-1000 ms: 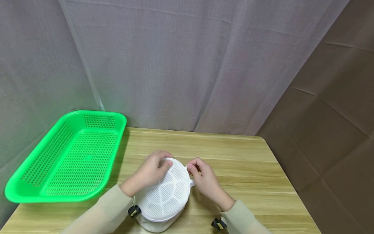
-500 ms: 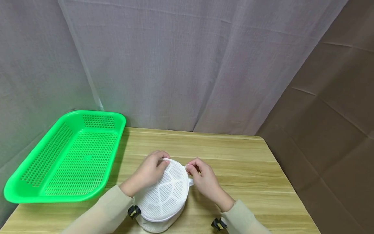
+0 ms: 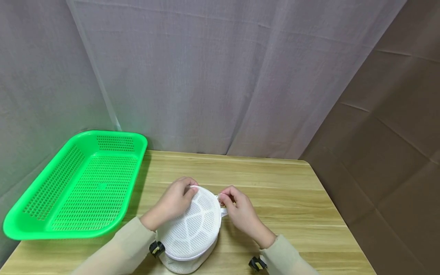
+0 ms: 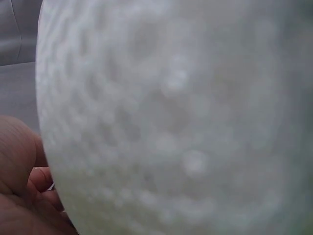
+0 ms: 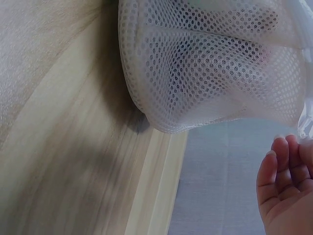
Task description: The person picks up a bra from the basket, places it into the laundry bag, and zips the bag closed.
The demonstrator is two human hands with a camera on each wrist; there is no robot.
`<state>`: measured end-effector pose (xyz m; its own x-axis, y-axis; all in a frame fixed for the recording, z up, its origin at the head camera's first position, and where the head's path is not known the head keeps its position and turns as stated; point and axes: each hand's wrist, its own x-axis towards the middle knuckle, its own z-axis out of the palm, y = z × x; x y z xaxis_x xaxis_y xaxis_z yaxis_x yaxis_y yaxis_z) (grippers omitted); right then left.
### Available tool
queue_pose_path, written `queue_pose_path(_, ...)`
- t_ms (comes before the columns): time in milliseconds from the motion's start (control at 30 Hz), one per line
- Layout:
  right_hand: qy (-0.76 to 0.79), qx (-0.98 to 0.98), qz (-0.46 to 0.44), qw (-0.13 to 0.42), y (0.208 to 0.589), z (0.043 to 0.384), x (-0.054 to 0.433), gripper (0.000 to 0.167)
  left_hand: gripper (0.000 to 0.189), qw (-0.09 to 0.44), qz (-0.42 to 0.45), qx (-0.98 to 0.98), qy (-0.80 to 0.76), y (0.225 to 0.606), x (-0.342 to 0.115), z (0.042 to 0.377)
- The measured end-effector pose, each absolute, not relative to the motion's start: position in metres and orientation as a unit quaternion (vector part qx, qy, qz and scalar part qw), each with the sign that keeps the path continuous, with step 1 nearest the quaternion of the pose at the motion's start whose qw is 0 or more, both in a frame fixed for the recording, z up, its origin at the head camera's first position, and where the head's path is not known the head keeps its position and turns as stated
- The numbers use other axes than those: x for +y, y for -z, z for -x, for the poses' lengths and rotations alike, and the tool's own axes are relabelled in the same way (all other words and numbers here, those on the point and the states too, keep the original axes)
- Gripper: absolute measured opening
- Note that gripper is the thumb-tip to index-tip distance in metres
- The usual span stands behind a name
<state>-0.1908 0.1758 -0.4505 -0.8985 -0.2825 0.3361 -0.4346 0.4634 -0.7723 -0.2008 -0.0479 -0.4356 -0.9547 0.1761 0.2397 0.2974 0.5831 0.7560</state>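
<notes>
A round white mesh laundry bag stands on the table in the head view, its lid facing up towards me. My left hand grips its far left rim, thumb on the lid and fingers behind. At the right rim, just above a white fabric tab, my right hand pinches what looks like the zipper pull, mostly hidden by the fingertips. Blurred mesh fills most of the left wrist view, with part of the left hand at its edge. The right wrist view shows the bag's mesh side and the right hand's curled fingers.
A green plastic basket with perforated walls sits at the left of the wooden table. Grey curtain hangs behind the table, and a brown cloth wall rises along the right side.
My left hand and the bag's upper rim have shifted slightly left. The right hand stays almost in place, still pinching at the rim.
</notes>
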Motion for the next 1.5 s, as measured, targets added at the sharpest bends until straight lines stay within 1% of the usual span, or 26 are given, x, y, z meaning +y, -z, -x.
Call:
queue_pose_path(800, -0.475, -0.854, -0.197, 0.077, 0.457, 0.191, 0.180, 0.008, 0.008, 0.083, 0.090, -0.889, 0.441, 0.446, -0.062, 0.207)
queue_pose_path(1133, -0.482, -0.848, -0.208, 0.079, 0.459, 0.191, 0.180, 0.010, 0.010, 0.093, 0.076, -0.888, 0.443, 0.447, -0.067, 0.207)
queue_pose_path(1500, -0.493, -0.844, -0.199, 0.074, 0.459, 0.192, 0.180, 0.010, 0.010, 0.079, 0.062, -0.888, 0.449, 0.444, -0.068, 0.207)
